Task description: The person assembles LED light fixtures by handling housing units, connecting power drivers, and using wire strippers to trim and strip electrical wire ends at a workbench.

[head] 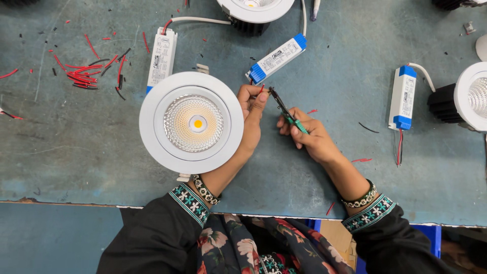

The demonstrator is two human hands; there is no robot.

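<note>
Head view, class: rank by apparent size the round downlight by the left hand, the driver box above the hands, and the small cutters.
1. Round downlight, clearly largest, though it sits nearer the camera.
2. Driver box.
3. Cutters, partly hidden in the right hand.

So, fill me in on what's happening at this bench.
A person works at a blue-grey workbench strewn with red and black wire offcuts. The left hand pinches a thin red wire coming from a white LED driver with blue end caps. The right hand holds small green-handled wire cutters, tips close to that wire. A round white recessed downlight lies face up beside the left wrist.
</note>
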